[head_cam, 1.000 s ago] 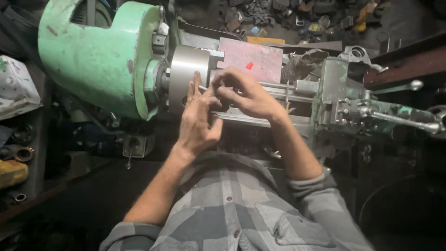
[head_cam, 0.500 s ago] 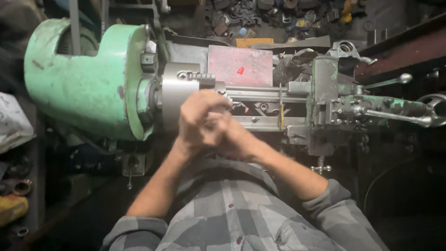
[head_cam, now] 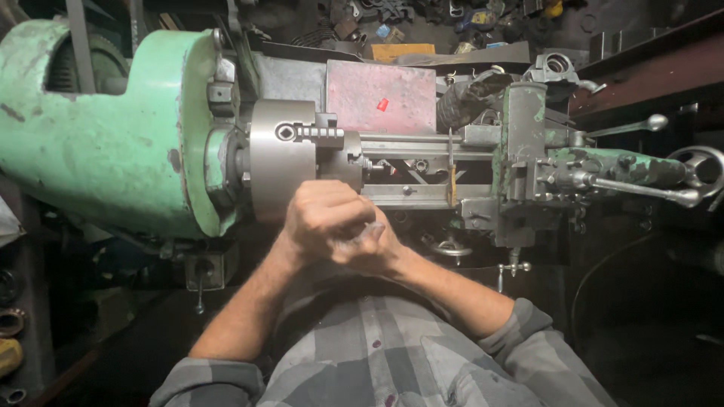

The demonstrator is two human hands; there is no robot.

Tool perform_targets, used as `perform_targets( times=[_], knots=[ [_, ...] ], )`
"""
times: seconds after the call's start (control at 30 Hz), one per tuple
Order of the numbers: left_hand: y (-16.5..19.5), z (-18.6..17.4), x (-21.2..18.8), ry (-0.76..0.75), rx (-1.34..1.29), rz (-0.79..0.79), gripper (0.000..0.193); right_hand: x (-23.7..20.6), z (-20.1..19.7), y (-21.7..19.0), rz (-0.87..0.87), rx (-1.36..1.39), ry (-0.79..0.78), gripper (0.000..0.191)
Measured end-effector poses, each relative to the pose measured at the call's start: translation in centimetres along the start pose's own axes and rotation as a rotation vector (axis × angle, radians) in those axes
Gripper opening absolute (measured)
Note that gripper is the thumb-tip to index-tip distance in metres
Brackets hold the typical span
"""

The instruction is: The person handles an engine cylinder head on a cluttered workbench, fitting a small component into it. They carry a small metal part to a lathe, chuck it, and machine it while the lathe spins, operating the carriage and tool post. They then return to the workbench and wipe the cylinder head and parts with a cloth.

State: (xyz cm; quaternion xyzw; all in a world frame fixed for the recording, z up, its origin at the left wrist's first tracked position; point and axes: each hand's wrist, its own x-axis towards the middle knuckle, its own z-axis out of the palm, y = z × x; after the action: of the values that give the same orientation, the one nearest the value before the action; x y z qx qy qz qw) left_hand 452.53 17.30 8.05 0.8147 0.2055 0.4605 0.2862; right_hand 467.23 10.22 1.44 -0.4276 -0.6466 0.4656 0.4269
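Note:
My left hand (head_cam: 323,218) is closed into a fist and pressed over my right hand (head_cam: 373,250), both clasped together just in front of and below the steel chuck (head_cam: 275,158) of a green lathe (head_cam: 113,128). No object shows between the fingers. The chuck jaws (head_cam: 320,134) stick out to the right, with the lathe bed (head_cam: 407,169) running behind my hands. Neither hand touches the chuck. My grey checked sleeves fill the lower part of the view.
A green carriage and tool post (head_cam: 520,136) stands right of the hands, with a long lever (head_cam: 641,192) and a handwheel (head_cam: 701,169) at far right. A pinkish metal plate (head_cam: 377,94) lies behind the bed. Scrap parts litter the floor beyond.
A second ago both hands were up at the chuck with fingers spread. They have drawn back toward me and closed together below it.

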Motion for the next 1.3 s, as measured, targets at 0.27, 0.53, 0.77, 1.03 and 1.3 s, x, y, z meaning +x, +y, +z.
perform_targets(
  times=[0.27,0.53,0.77,1.03,1.3],
  knots=[
    [1.9,0.6,-2.5,0.343,-0.112,0.055,0.005,-1.3,0.3,-2.5,-0.429,-0.773,0.126,0.030],
    [7.3,-0.1,-12.9,0.554,-0.122,-0.232,0.013,-5.7,-3.0,-2.7,0.491,-0.327,0.109,0.019],
    [9.6,0.1,-17.2,0.358,0.200,-0.571,0.019,-0.9,-2.5,10.8,0.381,-0.489,0.251,0.026],
    [5.7,-5.3,-22.2,0.075,1.051,-0.952,0.059,-0.5,-4.0,8.5,0.506,-0.556,0.172,0.043],
    [-2.7,-5.1,-29.0,-0.063,0.752,-1.369,0.112,-4.9,-14.4,9.0,0.181,-1.011,0.557,0.028]
  ],
)
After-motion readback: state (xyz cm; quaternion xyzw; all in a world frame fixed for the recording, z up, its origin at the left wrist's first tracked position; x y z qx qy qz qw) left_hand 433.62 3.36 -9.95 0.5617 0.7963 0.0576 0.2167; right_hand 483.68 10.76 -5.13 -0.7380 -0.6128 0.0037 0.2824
